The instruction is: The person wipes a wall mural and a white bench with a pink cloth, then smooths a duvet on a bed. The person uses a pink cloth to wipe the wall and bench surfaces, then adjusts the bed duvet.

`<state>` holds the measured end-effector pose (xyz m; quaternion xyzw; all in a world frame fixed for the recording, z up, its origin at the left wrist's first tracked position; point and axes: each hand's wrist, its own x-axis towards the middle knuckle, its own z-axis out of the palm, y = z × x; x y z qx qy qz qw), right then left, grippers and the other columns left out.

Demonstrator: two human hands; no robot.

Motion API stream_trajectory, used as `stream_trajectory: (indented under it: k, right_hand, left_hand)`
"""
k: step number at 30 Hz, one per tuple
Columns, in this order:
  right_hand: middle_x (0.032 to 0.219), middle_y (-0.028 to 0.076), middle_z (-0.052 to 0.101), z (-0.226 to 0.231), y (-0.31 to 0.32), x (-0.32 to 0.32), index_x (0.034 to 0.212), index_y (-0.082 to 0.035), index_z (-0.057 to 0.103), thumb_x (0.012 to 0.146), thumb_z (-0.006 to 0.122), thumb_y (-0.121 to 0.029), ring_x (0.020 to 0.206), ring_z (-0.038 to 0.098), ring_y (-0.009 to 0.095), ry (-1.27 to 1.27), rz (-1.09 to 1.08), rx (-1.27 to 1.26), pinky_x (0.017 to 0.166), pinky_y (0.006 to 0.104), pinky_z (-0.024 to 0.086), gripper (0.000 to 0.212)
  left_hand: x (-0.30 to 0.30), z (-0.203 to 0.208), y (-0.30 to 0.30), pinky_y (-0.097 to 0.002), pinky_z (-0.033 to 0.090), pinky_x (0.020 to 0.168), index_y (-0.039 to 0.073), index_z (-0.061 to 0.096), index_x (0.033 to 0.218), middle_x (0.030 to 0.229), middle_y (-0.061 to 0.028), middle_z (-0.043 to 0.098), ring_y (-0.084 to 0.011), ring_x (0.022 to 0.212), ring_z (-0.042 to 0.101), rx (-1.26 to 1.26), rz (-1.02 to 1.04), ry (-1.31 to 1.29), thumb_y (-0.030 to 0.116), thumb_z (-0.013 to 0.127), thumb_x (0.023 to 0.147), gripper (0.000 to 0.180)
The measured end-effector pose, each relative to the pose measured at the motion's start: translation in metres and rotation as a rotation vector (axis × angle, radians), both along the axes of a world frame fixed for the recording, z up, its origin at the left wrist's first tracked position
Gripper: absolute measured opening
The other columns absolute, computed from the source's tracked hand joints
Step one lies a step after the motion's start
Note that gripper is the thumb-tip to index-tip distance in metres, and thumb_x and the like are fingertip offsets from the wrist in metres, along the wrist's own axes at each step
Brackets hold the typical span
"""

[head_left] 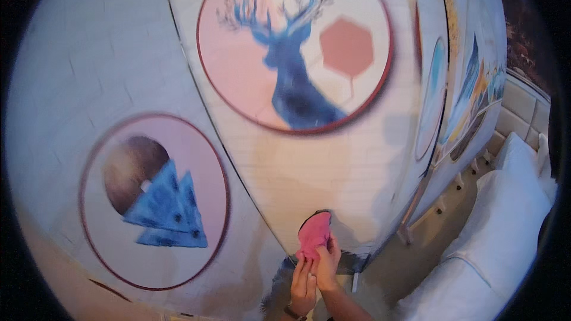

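A soft-looking pink cloth [314, 233] is bunched in front of a pale wardrobe-like panel [297, 169], with a dark edge along its upper side. My right hand [328, 264] grips the cloth's lower right part, thumb laid over it. From below left, the fingers of my left hand [304, 288] close on its bottom edge. A dark band circles my left wrist. Whether the cloth touches the panel I cannot tell.
Round printed pictures, a blue deer [294, 77] and blue triangles [166, 208], decorate the pale panels. Dark seams run between them. On the right stand a bed with white bedding [482, 238] and a cream padded headboard [523, 107]. A dark tufted thing [279, 279] lies low beside my hands.
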<state>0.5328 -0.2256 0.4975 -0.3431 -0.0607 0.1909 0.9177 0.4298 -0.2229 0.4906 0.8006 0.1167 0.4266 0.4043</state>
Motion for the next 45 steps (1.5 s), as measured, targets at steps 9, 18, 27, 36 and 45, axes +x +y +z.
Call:
stream_trajectory:
  k: [9,18,27,36,45]
  right_hand:
    - [0.140,0.018,0.037,0.217,-0.038,0.072,0.136,0.002,0.037,0.076,0.059,0.007,0.128,0.038,0.028,-0.854,-0.619,-0.143,0.104,0.0364,0.034,0.064]
    - [0.145,0.024,0.034,0.271,0.015,0.119,0.123,-0.001,0.051,0.071,0.059,-0.001,0.133,0.032,0.042,-1.156,-1.111,-0.712,0.109,0.0510,0.025,0.053]
    - [0.150,0.014,0.031,0.278,0.136,0.072,0.131,-0.005,0.049,0.085,0.051,-0.011,0.136,0.033,0.029,-1.947,-0.586,-0.753,0.100,0.0471,0.038,0.047]
    - [0.138,-0.002,0.051,0.261,0.089,0.094,0.116,-0.018,0.062,0.090,0.058,-0.024,0.127,0.045,0.015,-1.774,-0.938,-1.055,0.100,0.0433,0.029,0.027]
    - [0.143,0.025,0.038,0.260,-0.007,0.162,0.109,-0.013,0.061,0.093,0.043,-0.046,0.132,0.031,0.046,-1.361,-1.398,-0.948,0.104,0.0598,0.024,0.040]
  left_hand:
    - [0.046,0.207,-0.029,-0.0394,0.030,0.109,-0.007,0.041,0.135,0.143,-0.0260,0.036,-0.0368,0.132,0.038,0.085,-0.160,-0.007,0.011,0.042,0.096,0.043]
    - [0.036,0.229,-0.001,-0.0425,0.028,0.109,-0.002,0.044,0.135,0.144,-0.0244,0.036,-0.0374,0.132,0.037,0.060,-0.044,0.039,0.021,0.040,0.098,0.044]
    - [0.042,0.230,0.105,-0.0429,0.022,0.112,-0.007,0.026,0.142,0.149,-0.0230,0.027,-0.0342,0.136,0.031,0.084,0.195,-0.156,0.033,0.036,0.100,0.059]
    - [0.084,0.255,0.113,-0.0449,0.023,0.111,-0.005,0.036,0.139,0.145,-0.0262,0.032,-0.0395,0.136,0.031,0.205,-0.026,-0.219,0.041,0.033,0.100,0.061]
    - [0.133,0.257,0.035,-0.0447,0.023,0.111,0.000,0.034,0.143,0.149,-0.0233,0.028,-0.0402,0.136,0.030,0.254,-0.335,-0.134,0.020,0.047,0.095,0.053]
